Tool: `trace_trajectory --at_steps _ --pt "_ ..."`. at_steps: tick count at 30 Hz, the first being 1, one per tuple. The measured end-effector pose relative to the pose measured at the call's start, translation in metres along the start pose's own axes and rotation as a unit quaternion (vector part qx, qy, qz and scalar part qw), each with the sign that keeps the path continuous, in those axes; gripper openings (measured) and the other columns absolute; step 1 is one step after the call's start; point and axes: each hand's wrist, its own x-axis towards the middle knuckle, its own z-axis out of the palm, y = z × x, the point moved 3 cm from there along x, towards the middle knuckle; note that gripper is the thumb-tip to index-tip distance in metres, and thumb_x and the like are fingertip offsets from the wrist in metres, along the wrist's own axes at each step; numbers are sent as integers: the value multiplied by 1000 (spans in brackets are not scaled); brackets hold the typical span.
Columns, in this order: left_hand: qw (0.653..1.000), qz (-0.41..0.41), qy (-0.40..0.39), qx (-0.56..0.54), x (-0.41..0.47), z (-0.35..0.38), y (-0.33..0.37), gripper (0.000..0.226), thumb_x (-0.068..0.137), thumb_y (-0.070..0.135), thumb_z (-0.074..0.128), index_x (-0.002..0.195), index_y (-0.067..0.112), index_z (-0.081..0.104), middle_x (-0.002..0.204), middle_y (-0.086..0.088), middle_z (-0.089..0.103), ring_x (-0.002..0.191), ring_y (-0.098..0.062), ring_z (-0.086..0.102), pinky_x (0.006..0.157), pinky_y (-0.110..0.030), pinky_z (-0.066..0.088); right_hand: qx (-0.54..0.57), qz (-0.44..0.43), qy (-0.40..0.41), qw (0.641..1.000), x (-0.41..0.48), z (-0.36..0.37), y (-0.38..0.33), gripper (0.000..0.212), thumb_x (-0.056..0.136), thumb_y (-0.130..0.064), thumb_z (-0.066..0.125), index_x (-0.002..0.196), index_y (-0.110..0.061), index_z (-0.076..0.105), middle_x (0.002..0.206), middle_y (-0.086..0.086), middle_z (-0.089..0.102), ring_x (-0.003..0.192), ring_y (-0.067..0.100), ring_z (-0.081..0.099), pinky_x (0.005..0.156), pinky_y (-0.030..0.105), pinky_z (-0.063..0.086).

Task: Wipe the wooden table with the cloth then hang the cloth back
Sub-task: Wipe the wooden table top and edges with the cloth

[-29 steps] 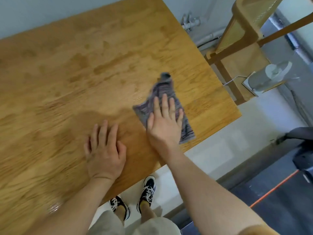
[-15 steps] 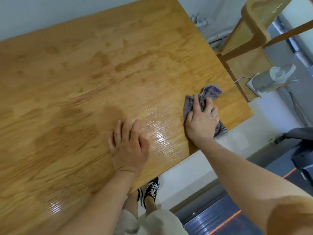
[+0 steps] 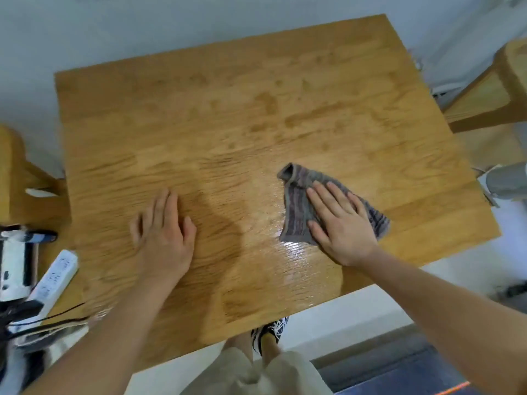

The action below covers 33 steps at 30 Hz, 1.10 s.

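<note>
Head view: The picture is soft with blur, most of all at the left edge. There a white power strip (image 3: 55, 276) and dark cables lie in the lower left, beside white equipment that is too smeared to name. A wooden chair (image 3: 484, 98) in the upper right is cut off by the frame, as is a grey rounded object (image 3: 507, 181) at the right edge. A second wooden piece of furniture (image 3: 17, 178) at the middle left shows only in part. Below the near edge of the table, one black-and-white shoe (image 3: 271, 332) peeks out; the rest of the legs is covered by pale shorts and the tabletop. Both forearms run out of the bottom of the frame.

The wooden table (image 3: 228, 124) fills the centre, with darker damp patches across its far half and a wet sheen (image 3: 293, 249) just below the cloth. The cloth (image 3: 296, 212), grey with purple stripes, lies crumpled on the table right of centre. Its far corner curls up and its right end is hidden under the palm.

The right hand (image 3: 342, 226) lies flat on the cloth, fingers straight and slightly spread, pressing it to the wood rather than gripping it. The left hand (image 3: 165, 232) rests palm down on bare wood left of centre, fingers extended and holding nothing. It is well apart from the cloth.
</note>
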Motion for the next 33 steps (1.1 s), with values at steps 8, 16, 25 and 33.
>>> trace_trajectory --at_steps 8,16,25,33 --pt "999 -3 28 -45 -1 2 -9 54 91 26 26 141 11 42 149 -6 41 139 -20 33 115 -45 15 6 -200 -9 980 -4 23 -177 58 100 -43 31 153 -23 24 162 -6 17 150 17 8 116 49 11" --pt "990 5 71 -122 2 3 -14 47 95 21 30 134 3 49 140 -12 50 133 -26 40 112 -51 26 7 -195 4 981 148 -15 -193 55 100 -44 23 151 -26 30 160 -7 22 149 14 14 119 45 11" --pt "991 -7 56 -118 -1 -1 -15 34 90 20 35 112 11 59 136 -11 54 130 -28 44 111 -50 26 21 -185 23 982 40 11 -192 59 93 -35 39 151 -22 33 159 -4 24 148 18 19 116 49 23" --pt "993 -14 60 -99 4 0 -13 34 91 22 35 117 14 56 140 -5 50 134 -23 39 112 -47 26 19 -227 9 974 97 -3 -163 59 95 -43 38 150 -24 34 158 -6 28 147 14 20 118 46 19"
